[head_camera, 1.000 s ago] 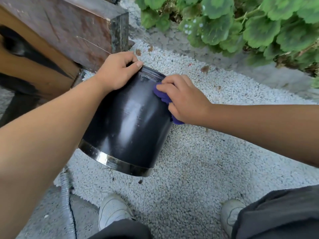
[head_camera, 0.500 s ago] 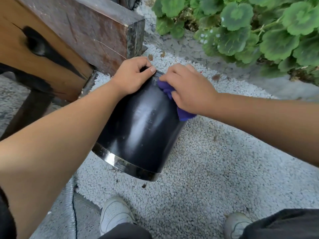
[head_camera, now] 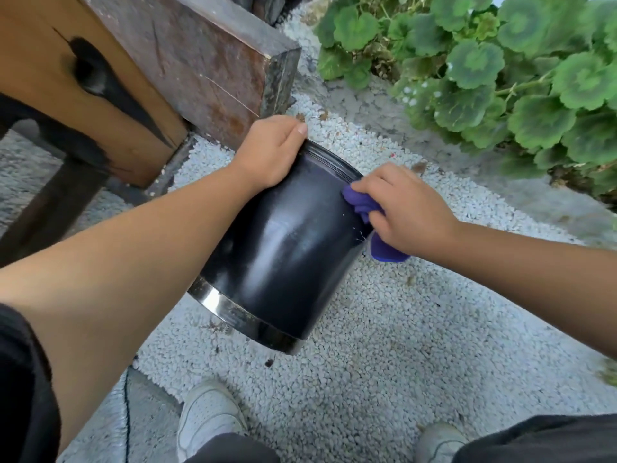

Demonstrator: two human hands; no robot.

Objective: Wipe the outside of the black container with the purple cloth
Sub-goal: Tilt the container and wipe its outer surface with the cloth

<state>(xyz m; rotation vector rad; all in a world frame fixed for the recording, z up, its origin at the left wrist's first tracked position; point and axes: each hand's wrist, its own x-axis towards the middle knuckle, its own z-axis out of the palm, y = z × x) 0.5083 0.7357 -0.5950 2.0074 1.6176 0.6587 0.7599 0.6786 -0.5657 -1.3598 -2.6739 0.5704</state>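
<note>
The black container (head_camera: 283, 248) is a glossy round bucket with a shiny metal band at its near end, held tilted above white gravel. My left hand (head_camera: 270, 152) grips its far rim from the upper left, fingers curled over the edge. My right hand (head_camera: 404, 212) holds a bunched purple cloth (head_camera: 362, 203) and presses it against the container's right side just below the rim. A tail of the cloth hangs down under my palm. The container's opening points away from me and is hidden.
A heavy wooden beam and bench (head_camera: 160, 71) stand close at the upper left, almost touching the container's rim. Green leafy plants (head_camera: 500, 78) fill the upper right. White gravel (head_camera: 384, 345) covers the ground. My two white shoes (head_camera: 207, 416) are below.
My right hand slid the purple cloth from the top of the container, beside my left hand, down to its right side. The left hand kept its grip on the rim.
</note>
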